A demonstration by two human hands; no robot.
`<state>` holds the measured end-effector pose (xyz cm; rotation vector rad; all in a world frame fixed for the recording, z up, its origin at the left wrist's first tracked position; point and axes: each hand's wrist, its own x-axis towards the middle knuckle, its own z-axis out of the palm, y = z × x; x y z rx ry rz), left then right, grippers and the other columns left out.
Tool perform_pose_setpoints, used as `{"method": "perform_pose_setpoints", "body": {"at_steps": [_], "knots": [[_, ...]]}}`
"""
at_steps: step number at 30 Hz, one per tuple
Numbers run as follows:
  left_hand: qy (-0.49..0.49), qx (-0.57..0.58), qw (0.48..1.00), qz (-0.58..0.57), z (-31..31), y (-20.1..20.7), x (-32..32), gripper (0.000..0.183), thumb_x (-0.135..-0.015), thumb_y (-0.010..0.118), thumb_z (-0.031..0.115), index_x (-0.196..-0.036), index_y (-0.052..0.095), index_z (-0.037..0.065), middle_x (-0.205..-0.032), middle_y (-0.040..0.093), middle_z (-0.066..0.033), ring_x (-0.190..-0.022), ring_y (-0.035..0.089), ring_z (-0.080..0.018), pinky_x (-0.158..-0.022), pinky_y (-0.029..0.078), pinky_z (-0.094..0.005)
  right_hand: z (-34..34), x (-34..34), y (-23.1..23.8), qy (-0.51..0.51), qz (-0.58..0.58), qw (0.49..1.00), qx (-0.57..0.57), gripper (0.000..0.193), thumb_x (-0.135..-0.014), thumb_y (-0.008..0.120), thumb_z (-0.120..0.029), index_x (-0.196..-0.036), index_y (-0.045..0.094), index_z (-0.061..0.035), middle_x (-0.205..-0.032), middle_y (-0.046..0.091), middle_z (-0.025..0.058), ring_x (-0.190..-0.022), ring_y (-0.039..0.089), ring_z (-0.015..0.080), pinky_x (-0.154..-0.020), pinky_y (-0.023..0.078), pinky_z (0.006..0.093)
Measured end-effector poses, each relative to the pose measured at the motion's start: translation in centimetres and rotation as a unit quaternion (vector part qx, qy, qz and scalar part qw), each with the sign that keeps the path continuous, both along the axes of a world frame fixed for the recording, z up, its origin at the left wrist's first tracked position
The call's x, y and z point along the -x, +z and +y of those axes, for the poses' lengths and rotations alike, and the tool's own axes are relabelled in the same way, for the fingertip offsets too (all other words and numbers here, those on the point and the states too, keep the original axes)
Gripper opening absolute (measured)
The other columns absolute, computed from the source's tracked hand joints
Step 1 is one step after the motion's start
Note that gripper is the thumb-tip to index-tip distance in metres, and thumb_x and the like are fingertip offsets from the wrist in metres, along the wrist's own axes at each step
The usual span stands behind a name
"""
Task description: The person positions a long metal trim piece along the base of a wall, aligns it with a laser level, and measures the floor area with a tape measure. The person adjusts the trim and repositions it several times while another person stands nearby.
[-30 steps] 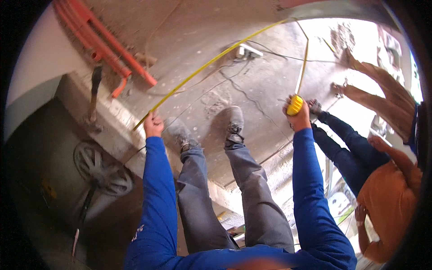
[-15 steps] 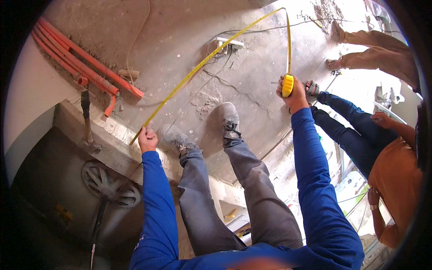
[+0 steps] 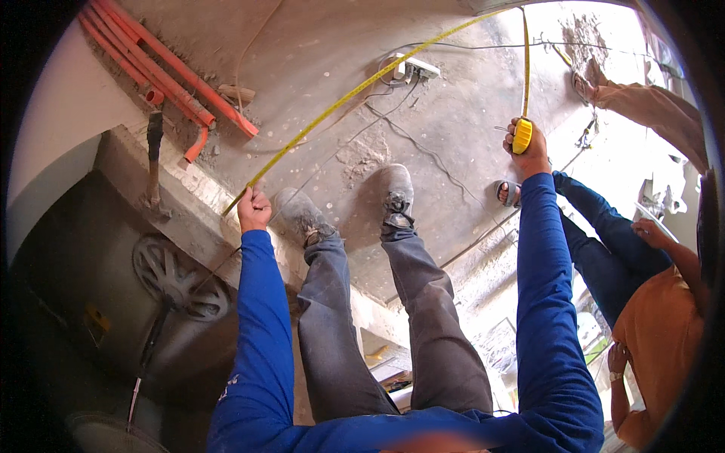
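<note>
A yellow tape measure stretches between my hands, its blade [image 3: 353,95] rising from the left, bending sharply near the top edge and dropping to the case. My left hand [image 3: 254,209] pinches the blade close to its free end, above the rim of a low ledge. In my right hand [image 3: 531,148], fingers wrap round the yellow case [image 3: 522,137], held out at arm's length. Both arms are stretched forward in blue sleeves. My dusty shoes [image 3: 396,189] stand on the concrete floor between the hands.
Orange pipes [image 3: 162,68] lie at the upper left, with a hammer [image 3: 154,162] leaning by the ledge. A white power strip [image 3: 414,69] and loose cables [image 3: 423,147] lie on the floor. Below the ledge is a spoked wheel [image 3: 177,279]. Two people [image 3: 657,332] stand at the right.
My right hand has moved right with the case, and the blade's bend has shifted up and right. The left hand still pinches the blade. A person's foot at the right has shifted.
</note>
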<state>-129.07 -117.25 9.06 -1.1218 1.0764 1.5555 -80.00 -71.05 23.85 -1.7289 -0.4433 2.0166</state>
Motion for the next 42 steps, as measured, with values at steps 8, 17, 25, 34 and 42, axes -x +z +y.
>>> {"method": "perform_pose_setpoints", "body": {"at_steps": [8,17,25,34,42], "knots": [[-0.009,-0.009,1.000,0.019,-0.1,0.0,-0.8,0.029,-0.100,0.053,0.027,-0.115,0.058,0.002,-0.061,0.040,0.0052,-0.047,0.035,-0.0037,-0.040,0.031,-0.0174,0.9,-3.3,-3.0,0.002,0.009,0.999,-0.051,0.031,-0.098,0.047,-0.031,-0.106,0.062,-0.0049,-0.079,0.062,0.0018,-0.062,0.058,0.0162,-0.057,0.050,0.0306],[0.065,-0.053,0.996,0.013,0.0,0.5,-1.1,0.009,-0.101,0.050,0.020,-0.104,0.053,0.012,-0.091,0.061,-0.0057,-0.048,0.037,-0.0064,-0.042,0.031,-0.0197,0.8,-1.2,-2.4,0.039,-0.016,0.999,-0.024,0.022,-0.095,0.054,-0.026,-0.101,0.060,-0.0058,-0.078,0.061,0.0038,-0.059,0.057,0.0169,-0.058,0.048,0.0304],[0.052,-0.053,0.997,-0.012,0.0,-0.1,-0.7,0.015,-0.099,0.053,0.023,-0.104,0.055,0.009,-0.075,0.050,0.0026,-0.050,0.036,-0.0055,-0.043,0.029,-0.0188,0.6,-1.6,-2.9,0.046,-0.010,0.999,-0.020,0.023,-0.094,0.054,-0.025,-0.105,0.059,-0.0056,-0.080,0.060,0.0037,-0.064,0.058,0.0162,-0.061,0.049,0.0301],[-0.013,-0.031,0.999,0.012,-1.3,-1.6,-0.1,0.035,-0.104,0.042,0.026,-0.128,0.054,0.003,-0.102,0.069,-0.0062,-0.045,0.034,-0.0048,-0.039,0.032,-0.0175,-0.2,-2.3,-3.7,0.015,0.004,0.999,-0.027,0.022,-0.089,0.062,-0.025,-0.102,0.063,-0.0080,-0.082,0.064,0.0062,-0.069,0.062,0.0216,-0.063,0.054,0.0391],[-0.033,-0.078,0.996,0.003,-2.2,-1.6,0.5,0.040,-0.105,0.039,0.026,-0.137,0.044,0.003,-0.140,0.055,-0.0068,-0.048,0.034,-0.0056,-0.041,0.035,-0.0176,-0.9,0.6,-1.7,-0.038,-0.085,0.996,-0.012,0.024,-0.094,0.052,-0.029,-0.093,0.061,-0.0069,-0.074,0.061,0.0064,-0.059,0.059,0.0212,-0.054,0.051,0.0374]]}}
